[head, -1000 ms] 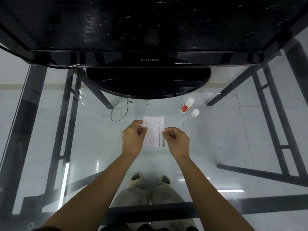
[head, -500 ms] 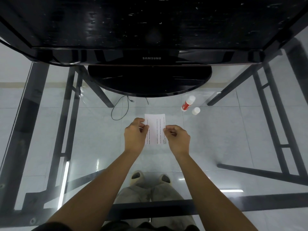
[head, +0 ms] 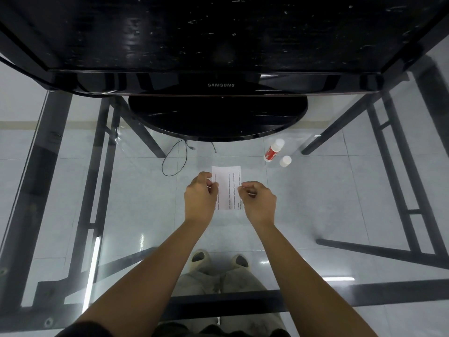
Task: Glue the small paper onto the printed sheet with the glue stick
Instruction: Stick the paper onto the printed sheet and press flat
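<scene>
A white printed sheet with lines of small text lies on the glass table in the middle of the head view. My left hand pinches its left edge and my right hand pinches its right edge. I cannot make out a separate small paper between the hands. The red and white glue stick lies uncapped to the far right of the sheet, with its white cap beside it.
A black Samsung monitor and its round black base stand just beyond the sheet. The glass table shows its black frame, a cable on the floor and my feet underneath.
Both hands hold the sheet as before. The hands and the sheet have barely moved; only the camera view shifted slightly.
</scene>
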Demonstrator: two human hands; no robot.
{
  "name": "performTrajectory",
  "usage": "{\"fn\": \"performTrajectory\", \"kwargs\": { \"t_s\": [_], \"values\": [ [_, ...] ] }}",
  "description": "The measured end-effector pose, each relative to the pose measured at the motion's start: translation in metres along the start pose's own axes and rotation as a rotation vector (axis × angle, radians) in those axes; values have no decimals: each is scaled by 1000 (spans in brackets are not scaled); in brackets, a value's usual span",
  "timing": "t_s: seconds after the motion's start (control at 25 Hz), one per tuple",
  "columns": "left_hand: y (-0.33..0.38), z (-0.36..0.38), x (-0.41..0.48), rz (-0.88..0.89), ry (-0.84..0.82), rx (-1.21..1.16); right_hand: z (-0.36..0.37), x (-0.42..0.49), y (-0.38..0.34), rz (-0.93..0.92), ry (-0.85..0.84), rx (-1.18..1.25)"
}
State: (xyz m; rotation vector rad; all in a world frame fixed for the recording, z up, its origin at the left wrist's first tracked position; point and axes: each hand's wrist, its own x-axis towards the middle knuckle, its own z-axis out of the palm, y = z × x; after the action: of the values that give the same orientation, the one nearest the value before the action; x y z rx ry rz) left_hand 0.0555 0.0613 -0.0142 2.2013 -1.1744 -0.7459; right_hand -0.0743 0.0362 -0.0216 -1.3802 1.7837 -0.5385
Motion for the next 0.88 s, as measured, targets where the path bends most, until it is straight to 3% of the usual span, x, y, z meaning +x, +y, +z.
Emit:
{"fn": "performTrajectory", "kwargs": {
  "t_s": [0.28, 0.4, 0.56, 0.68, 0.88],
  "values": [
    [1, 1, -1, 8, -4, 11, 0, 0, 1, -62, 12, -163],
    [1, 1, -2, 57, -2, 41, -5, 2, 7, -339, 10, -442],
    [2, 1, -2, 79, 1, 78, -9, 9, 15, -645, -221, -766],
    [2, 2, -2, 71, -17, 101, -8, 14, 22, -647, -275, -893],
    [-2, 4, -1, 120, -35, 153, -4, 17, 25, -604, -286, -901]
  ]
}}
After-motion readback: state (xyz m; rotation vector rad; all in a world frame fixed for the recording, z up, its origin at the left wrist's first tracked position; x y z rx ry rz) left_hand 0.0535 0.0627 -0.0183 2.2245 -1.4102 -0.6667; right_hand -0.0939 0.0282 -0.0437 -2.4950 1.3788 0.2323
